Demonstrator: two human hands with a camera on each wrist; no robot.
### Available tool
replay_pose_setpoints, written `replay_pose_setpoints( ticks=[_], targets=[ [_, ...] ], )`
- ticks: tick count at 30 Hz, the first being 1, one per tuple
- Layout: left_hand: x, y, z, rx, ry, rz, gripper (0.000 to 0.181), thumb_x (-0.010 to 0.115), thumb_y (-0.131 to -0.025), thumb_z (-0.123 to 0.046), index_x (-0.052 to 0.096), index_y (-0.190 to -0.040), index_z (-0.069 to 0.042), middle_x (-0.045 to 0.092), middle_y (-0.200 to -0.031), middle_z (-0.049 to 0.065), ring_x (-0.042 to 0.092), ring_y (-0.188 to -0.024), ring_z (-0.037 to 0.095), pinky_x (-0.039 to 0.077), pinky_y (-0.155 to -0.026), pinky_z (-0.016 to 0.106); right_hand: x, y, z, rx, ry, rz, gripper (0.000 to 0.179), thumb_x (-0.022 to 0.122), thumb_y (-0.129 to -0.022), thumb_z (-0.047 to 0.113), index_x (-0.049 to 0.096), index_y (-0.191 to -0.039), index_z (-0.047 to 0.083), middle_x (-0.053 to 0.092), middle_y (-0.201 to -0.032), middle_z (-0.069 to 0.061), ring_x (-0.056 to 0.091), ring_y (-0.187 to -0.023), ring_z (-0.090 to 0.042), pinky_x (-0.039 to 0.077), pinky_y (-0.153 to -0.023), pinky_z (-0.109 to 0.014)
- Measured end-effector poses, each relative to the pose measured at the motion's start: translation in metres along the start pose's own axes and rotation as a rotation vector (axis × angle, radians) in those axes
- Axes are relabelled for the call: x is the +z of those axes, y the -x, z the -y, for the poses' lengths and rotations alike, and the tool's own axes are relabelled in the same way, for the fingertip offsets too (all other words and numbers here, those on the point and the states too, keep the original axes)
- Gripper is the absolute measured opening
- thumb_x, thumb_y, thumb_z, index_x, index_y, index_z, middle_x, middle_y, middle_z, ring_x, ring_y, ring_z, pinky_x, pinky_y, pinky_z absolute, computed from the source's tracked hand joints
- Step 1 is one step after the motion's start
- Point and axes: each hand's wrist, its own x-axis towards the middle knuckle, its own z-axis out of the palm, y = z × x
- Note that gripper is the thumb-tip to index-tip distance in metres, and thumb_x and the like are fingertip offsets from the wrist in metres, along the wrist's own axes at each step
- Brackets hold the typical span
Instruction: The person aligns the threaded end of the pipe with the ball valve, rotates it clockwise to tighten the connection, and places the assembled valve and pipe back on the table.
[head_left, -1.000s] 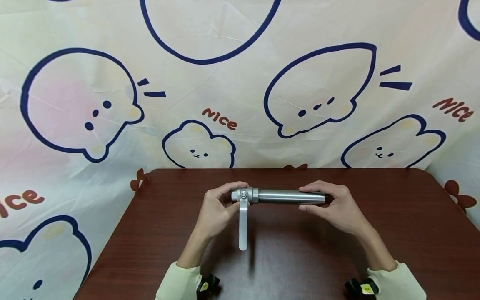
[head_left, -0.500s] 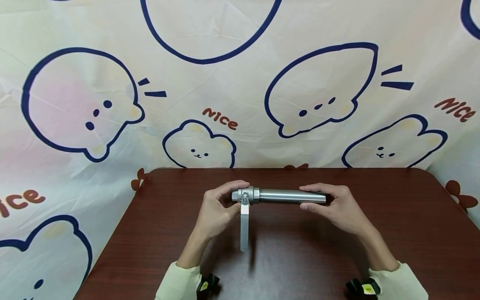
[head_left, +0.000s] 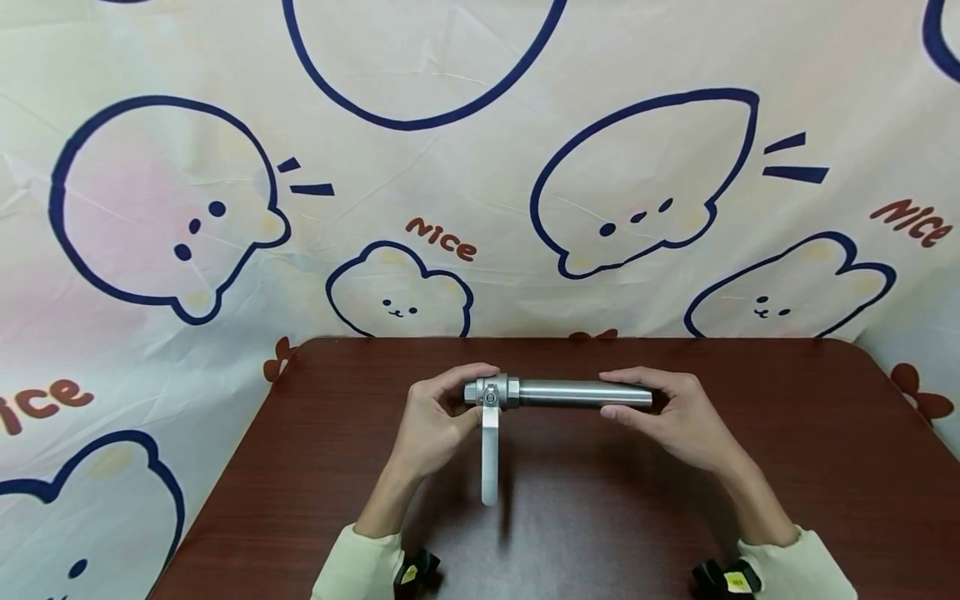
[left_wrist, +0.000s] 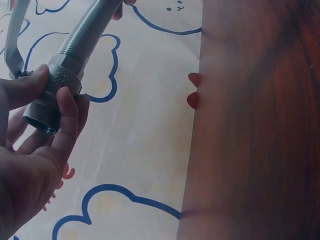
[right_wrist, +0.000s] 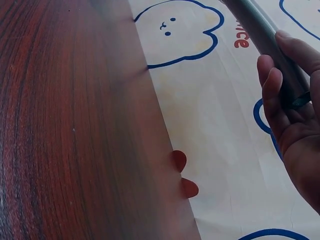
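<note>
Hardly anything has moved since the earlier frame. Silver metal ball valve [head_left: 495, 386] and smooth silver cylindrical metal pipe [head_left: 562, 392], joined end to end, held above dark-brown wood-grain table [head_left: 600, 517]. Left hand [head_left: 433, 425] curled, pinching valve; right hand [head_left: 681, 415] curled round pipe's free end. I judge it heavy, rigid, slick along pipe; best gripped at valve's hex flats. Brushed sheen; flat silver lever [head_left: 490, 458] juts crosswise
</note>
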Motion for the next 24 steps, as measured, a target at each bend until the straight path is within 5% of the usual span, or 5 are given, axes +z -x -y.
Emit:
replay_pose_setpoints(
  ticks=[24],
  targets=[
    [0.0016, -0.0002, 0.0016, -0.026, 0.033, -0.007, 0.044, 0.076, -0.087, 0.015, 0.076, -0.127, -0.004, 0.078, -0.122, 0.017, 0.070, -0.100, 0.018, 0.061, -0.085, 0.024, 0.0028, -0.0012, 0.0003, -0.128, -0.040, -0.032, 0.048, 0.092, -0.082, 0.002, 0.078, -0.124, 0.021, 0.077, -0.116, 0.002, 0.069, -0.091, -0.011, 0.057, -0.078, -0.021]
  ],
)
